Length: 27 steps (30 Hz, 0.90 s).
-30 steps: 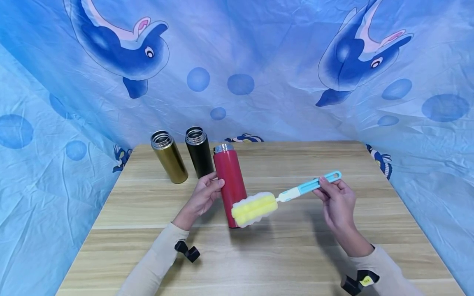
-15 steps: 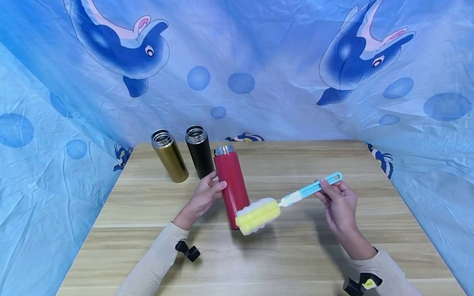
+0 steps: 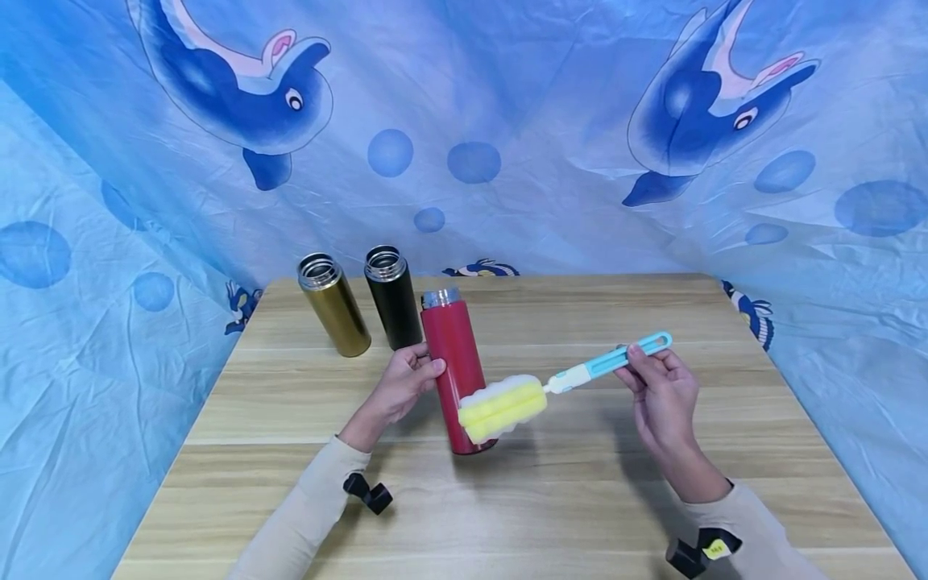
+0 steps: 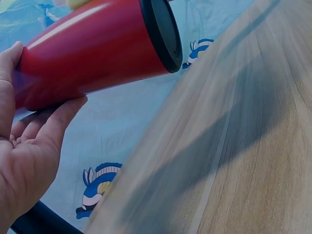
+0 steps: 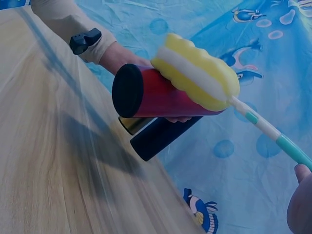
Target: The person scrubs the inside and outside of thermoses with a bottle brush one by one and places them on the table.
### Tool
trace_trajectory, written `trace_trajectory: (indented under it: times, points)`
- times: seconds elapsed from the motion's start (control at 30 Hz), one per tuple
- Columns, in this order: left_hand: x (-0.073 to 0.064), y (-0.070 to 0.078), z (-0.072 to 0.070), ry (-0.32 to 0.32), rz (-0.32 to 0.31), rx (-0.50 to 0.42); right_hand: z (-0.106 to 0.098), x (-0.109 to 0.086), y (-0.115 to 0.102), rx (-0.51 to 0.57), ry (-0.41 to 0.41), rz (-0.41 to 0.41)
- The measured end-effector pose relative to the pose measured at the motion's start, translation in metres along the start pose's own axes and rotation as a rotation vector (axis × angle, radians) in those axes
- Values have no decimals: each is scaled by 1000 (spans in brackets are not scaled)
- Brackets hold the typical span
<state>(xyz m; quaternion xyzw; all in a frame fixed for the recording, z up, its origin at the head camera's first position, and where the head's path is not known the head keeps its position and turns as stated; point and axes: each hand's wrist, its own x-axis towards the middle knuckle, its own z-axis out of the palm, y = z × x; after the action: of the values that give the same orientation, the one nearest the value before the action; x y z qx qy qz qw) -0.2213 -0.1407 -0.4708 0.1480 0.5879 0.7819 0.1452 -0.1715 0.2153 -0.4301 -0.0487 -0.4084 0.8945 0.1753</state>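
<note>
My left hand (image 3: pixel 399 388) grips a red vacuum bottle (image 3: pixel 451 346) by its left side, fingers behind and thumb in front. The bottle has a bare silver neck and leans slightly, held up off the table; its black base (image 4: pixel 168 36) shows in the left wrist view. My right hand (image 3: pixel 663 399) pinches the light-blue handle of a bottle brush (image 3: pixel 569 379) between thumb and fingers. The brush's yellow and white sponge head (image 5: pixel 195 73) points left and lies across the lower part of the red bottle in the head view.
A gold bottle (image 3: pixel 337 314) and a black bottle (image 3: pixel 394 302) stand lidless at the back left of the wooden table (image 3: pixel 551 515). Behind and beside the table hangs a blue curtain (image 3: pixel 551 209) printed with dolphins.
The red bottle has come slightly down towards me in my left hand. The sponge head dipped half a second ago and is now raised again against the bottle's lower part.
</note>
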Motion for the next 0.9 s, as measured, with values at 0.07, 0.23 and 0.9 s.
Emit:
trace_trajectory:
  times: [0.07,0.23,0.9]
  points:
    - [0,0,0,8,-5,16,1,1,1,0,9,1]
    - [-2,0,0,18,-17,50,3,3,2,-6,23,12]
    - [-4,0,0,-8,-6,128,20,15,6,40,22,-60]
